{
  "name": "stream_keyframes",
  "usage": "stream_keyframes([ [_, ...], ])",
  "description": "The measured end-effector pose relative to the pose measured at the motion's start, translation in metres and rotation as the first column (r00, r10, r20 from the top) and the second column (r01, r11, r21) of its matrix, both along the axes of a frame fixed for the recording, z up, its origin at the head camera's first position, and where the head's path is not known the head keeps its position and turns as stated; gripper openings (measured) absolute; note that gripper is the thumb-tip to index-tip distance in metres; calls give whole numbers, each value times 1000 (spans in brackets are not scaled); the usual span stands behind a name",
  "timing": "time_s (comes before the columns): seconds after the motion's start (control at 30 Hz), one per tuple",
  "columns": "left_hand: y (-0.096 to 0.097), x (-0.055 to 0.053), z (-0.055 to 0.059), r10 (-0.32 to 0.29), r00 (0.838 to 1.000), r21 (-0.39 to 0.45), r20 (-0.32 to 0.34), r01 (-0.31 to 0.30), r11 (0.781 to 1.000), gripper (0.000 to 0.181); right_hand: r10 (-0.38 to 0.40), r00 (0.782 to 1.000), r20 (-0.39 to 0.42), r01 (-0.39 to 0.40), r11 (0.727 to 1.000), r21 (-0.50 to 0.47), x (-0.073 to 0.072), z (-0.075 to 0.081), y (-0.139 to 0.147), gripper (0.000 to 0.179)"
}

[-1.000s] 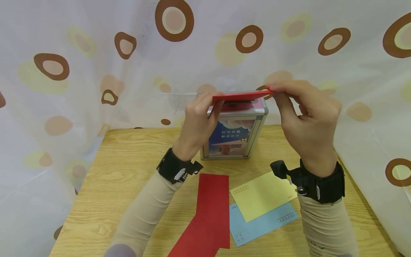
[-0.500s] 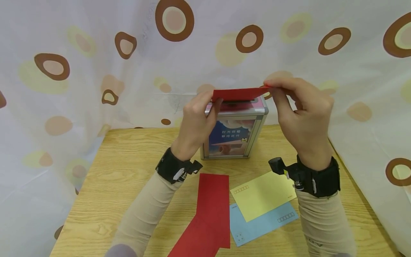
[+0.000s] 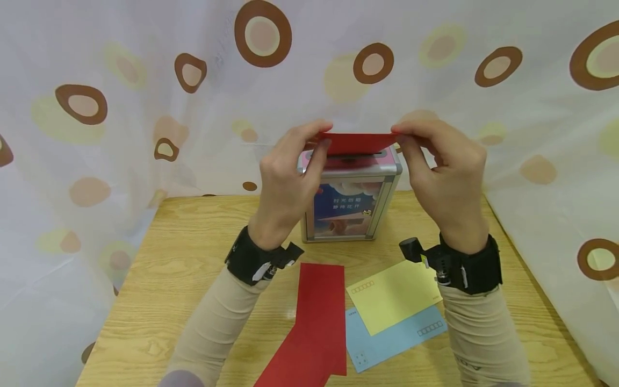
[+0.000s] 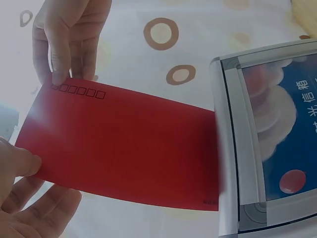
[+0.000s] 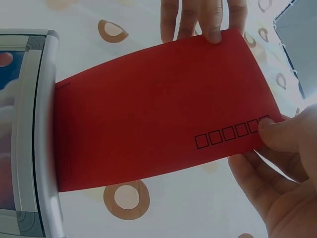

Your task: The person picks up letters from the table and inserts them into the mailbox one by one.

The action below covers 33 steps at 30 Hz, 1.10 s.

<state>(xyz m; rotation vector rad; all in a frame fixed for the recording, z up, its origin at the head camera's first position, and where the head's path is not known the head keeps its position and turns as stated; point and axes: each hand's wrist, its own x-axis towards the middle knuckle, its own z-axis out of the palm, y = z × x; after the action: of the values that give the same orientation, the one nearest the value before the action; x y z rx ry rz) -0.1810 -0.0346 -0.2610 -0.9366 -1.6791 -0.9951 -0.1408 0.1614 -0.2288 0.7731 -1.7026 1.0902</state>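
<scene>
A red envelope (image 3: 360,143) stands on edge over the slot in the pink top of a metal-framed letter box (image 3: 345,207). In both wrist views its lower short end meets the box top, and printed postcode squares show near the upper end. My left hand (image 3: 290,177) pinches one upper corner between thumb and fingers. On the opposite upper corner, my right hand (image 3: 447,177) pinches with thumb and forefinger. The left wrist view shows the envelope (image 4: 124,144) slightly bowed beside the box front (image 4: 282,129).
Nearer on the wooden table (image 3: 184,258) lie overlapping red envelopes (image 3: 319,317). Right of them, a yellow envelope (image 3: 394,295) partly covers a blue envelope (image 3: 396,338). A patterned white curtain (image 3: 309,97) hangs behind the box.
My right hand has moved left, still pinching the envelope. My left hand has shifted left and up to the upper corner. The envelope now stands more upright and level over the slot.
</scene>
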Motion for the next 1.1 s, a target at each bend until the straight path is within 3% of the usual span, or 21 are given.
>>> stream_keyframes([
  [0.27,1,-3,-1,-19,999,15,-51,19,1000,15,-4,1000,27,3,999,42,-2,-1,2,10],
  [0.53,1,-4,-3,-2,999,2,-51,2,1000,9,-54,998,32,51,995,90,-9,-9,8,11],
  [0.8,-1,-9,-13,8,1000,12,-27,-8,1000,9,-4,1000,31,4,1000,15,-14,-17,7,12],
  [1.1,-3,-13,-20,31,999,18,-8,-31,999,11,-23,1000,-7,23,1000,12,-21,-22,8,9],
])
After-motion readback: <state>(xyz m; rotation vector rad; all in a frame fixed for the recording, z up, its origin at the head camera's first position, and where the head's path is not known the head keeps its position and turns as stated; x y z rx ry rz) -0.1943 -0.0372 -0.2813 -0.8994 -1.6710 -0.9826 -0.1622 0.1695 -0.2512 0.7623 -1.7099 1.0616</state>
